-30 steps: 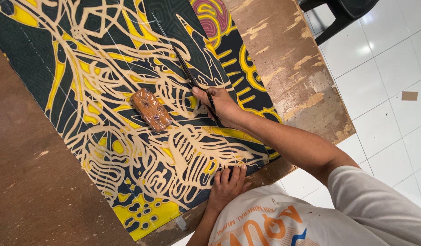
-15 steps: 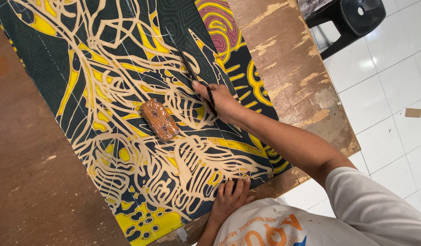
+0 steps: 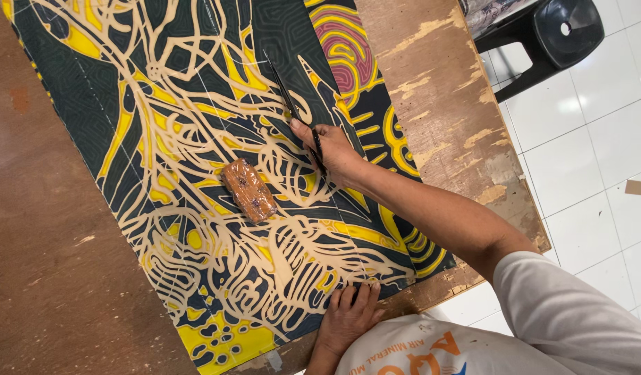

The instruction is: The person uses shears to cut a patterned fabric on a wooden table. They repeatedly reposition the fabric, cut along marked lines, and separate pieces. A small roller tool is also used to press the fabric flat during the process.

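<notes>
Scissors [image 3: 292, 111] seemingly further along cloth [image 3: 195, 139]

Table: your worn brown wooden table [image 3: 445, 90], its top layer peeling in pale patches.
On it: a dark patterned cloth [image 3: 195, 125] with cream and yellow lines, spread flat.
Floor: white tiles [image 3: 598, 139] beside you.

There is only one view, from a camera on the person's head. It looks almost straight down on the worktop [image 3: 445, 90] from close, at about arm's reach. The person's own body enters from the lower right of the frame, so the picture is turned diagonally. The worktop fills the left and middle; the white tiled floor [image 3: 598, 146] shows at the right edge.
</notes>
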`<state>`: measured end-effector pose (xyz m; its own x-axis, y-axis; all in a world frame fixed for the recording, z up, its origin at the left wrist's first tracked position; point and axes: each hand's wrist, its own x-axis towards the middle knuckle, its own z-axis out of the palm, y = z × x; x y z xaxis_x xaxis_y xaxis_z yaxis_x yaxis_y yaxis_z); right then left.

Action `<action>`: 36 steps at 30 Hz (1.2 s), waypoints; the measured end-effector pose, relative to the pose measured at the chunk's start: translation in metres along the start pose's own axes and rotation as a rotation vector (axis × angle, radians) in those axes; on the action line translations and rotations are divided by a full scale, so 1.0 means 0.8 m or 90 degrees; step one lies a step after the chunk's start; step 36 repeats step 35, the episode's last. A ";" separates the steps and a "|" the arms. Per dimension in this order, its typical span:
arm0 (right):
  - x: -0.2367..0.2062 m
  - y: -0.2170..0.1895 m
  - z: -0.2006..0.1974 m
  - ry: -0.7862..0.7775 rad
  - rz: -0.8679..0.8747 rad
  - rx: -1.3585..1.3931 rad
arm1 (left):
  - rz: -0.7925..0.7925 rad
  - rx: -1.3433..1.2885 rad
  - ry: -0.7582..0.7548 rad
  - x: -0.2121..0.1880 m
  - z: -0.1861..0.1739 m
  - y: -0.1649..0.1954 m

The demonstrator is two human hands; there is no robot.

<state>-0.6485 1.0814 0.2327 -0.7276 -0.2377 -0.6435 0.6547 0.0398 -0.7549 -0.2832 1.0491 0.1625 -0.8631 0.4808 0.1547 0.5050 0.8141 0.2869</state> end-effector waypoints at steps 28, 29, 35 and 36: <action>0.132 -0.173 -0.154 -0.231 0.102 -0.397 | -0.020 -0.104 -0.128 0.008 0.012 -0.006; 0.145 -0.188 -0.161 -0.262 0.081 -0.435 | -0.012 -0.086 -0.109 -0.003 0.025 -0.005; 0.214 -0.252 -0.171 -0.363 0.005 -0.628 | 0.017 -0.003 -0.063 0.011 0.036 -0.011; 0.214 -0.252 -0.171 -0.363 0.005 -0.628 | 0.017 -0.003 -0.063 0.011 0.036 -0.011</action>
